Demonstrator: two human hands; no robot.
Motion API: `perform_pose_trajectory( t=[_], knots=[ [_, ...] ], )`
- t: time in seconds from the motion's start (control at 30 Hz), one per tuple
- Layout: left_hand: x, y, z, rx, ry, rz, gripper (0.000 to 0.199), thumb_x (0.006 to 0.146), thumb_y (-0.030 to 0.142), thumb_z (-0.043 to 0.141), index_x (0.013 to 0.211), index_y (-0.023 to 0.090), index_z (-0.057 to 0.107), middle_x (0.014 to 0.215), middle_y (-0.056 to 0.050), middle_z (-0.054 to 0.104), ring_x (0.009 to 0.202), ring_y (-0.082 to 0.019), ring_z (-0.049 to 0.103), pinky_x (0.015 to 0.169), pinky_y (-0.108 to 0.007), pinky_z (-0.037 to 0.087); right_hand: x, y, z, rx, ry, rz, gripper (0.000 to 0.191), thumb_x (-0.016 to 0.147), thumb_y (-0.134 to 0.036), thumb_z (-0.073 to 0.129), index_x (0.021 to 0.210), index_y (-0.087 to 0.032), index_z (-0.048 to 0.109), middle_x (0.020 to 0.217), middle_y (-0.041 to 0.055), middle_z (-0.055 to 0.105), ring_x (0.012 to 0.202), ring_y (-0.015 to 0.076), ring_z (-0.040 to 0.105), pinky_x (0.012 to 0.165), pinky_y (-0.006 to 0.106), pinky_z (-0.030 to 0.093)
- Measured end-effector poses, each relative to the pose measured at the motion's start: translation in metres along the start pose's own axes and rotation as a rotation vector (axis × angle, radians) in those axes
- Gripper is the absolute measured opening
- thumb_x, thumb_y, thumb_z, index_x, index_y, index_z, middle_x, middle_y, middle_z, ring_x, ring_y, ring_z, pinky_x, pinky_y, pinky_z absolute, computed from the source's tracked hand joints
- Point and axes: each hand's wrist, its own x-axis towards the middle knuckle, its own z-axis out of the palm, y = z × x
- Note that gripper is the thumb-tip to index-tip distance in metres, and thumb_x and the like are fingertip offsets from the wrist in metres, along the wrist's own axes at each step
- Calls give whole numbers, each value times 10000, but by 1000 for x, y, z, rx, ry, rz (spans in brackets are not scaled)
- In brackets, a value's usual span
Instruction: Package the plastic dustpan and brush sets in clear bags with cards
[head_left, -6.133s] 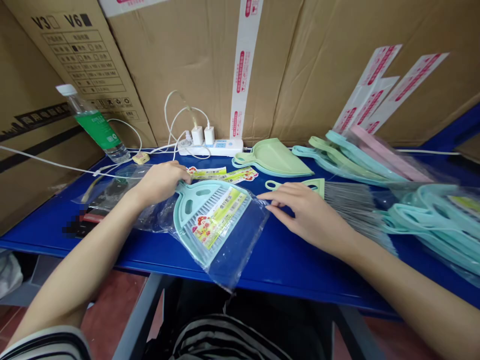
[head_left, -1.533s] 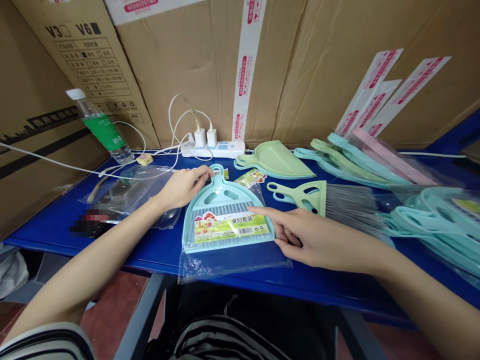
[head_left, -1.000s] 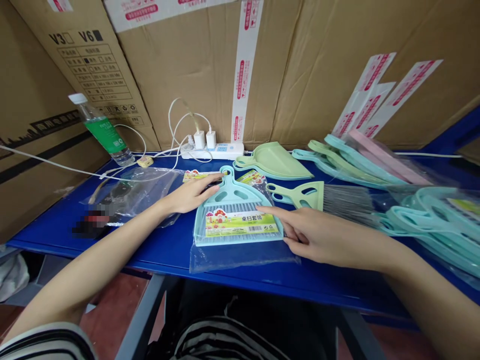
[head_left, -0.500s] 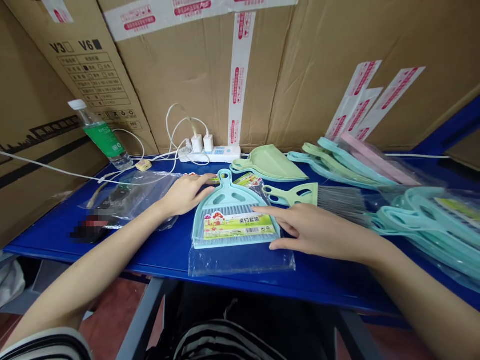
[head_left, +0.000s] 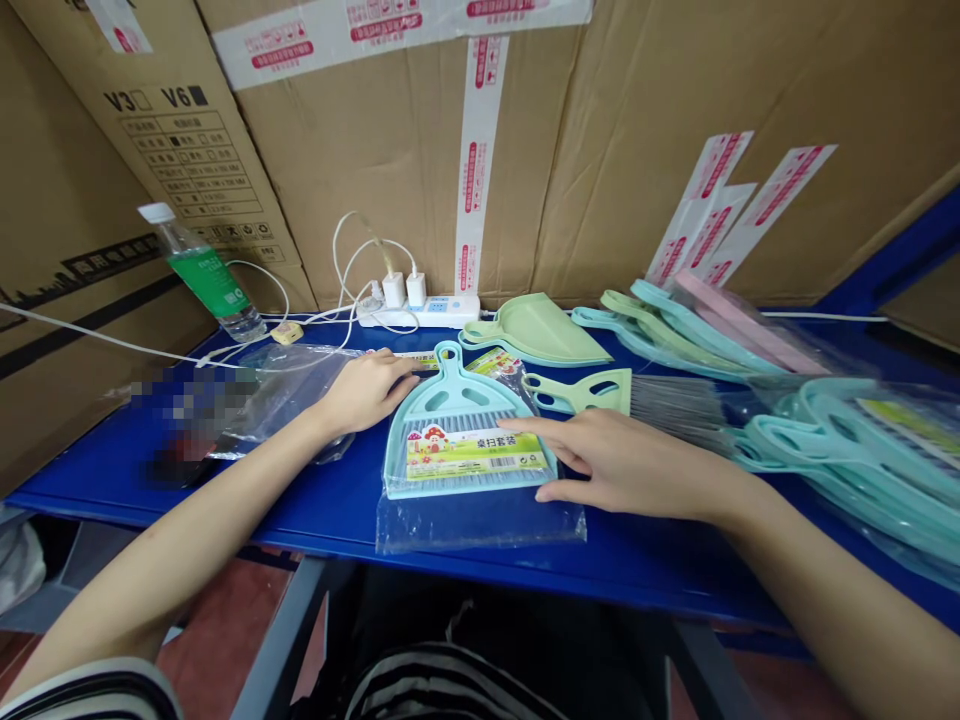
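Observation:
A teal dustpan (head_left: 450, 405) with a grey-bristled brush and a printed label (head_left: 476, 455) lies flat inside a clear plastic bag (head_left: 480, 525), its handle pointing away from me. My left hand (head_left: 367, 392) rests on the blue table just left of the handle, holding nothing, its fingertips near a small printed card (head_left: 409, 357). My right hand (head_left: 615, 465) lies on the bag, with the index finger reaching over the dustpan's right edge toward the label. Beside it sits a green hand brush (head_left: 577, 393).
A green dustpan (head_left: 536, 332) and stacked pastel dustpans (head_left: 675, 335) lie at the back. Bagged teal sets (head_left: 862, 450) crowd the right. A power strip (head_left: 416, 312), a water bottle (head_left: 202, 272) and a loose bag (head_left: 292, 385) are behind and left. Cardboard boxes (head_left: 375, 170) form the back.
Since the oldest frame, the bagged dustpan has turned from tilted to straight, handle away. My left hand has moved beside the handle. Over the last second both hands and the dustpan hold nearly still.

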Motion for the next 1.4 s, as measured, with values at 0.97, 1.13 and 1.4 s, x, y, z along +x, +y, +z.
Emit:
perform_pose_trajectory(
  t=[0.97, 1.13, 1.4],
  knots=[
    [-11, 3, -22, 419, 160, 162, 299, 959, 164, 391, 923, 140, 687, 901, -93, 712, 771, -221, 679, 606, -318, 525, -3, 6, -43, 57, 47, 21, 663, 865, -565, 573, 1416, -196, 547, 607, -36, 499, 537, 161, 456, 552, 280, 348],
    [-17, 4, -21, 324, 251, 201, 362, 1000, 206, 329, 1009, 150, 686, 931, -86, 706, 780, -197, 686, 608, -295, 527, 3, 25, -48, 45, 211, 42, 589, 885, -552, 543, 1364, -213, 593, 630, -23, 560, 533, 161, 500, 530, 282, 372],
    [-24, 3, -6, 211, 191, 295, 346, 995, 198, 336, 1091, 170, 667, 935, -67, 702, 810, -185, 685, 642, -286, 523, -3, 46, -30, -402, 362, 210, 414, 936, -172, 401, 1242, -205, 677, 1159, 94, 732, 1021, 277, 680, 747, 364, 505]
  ],
)
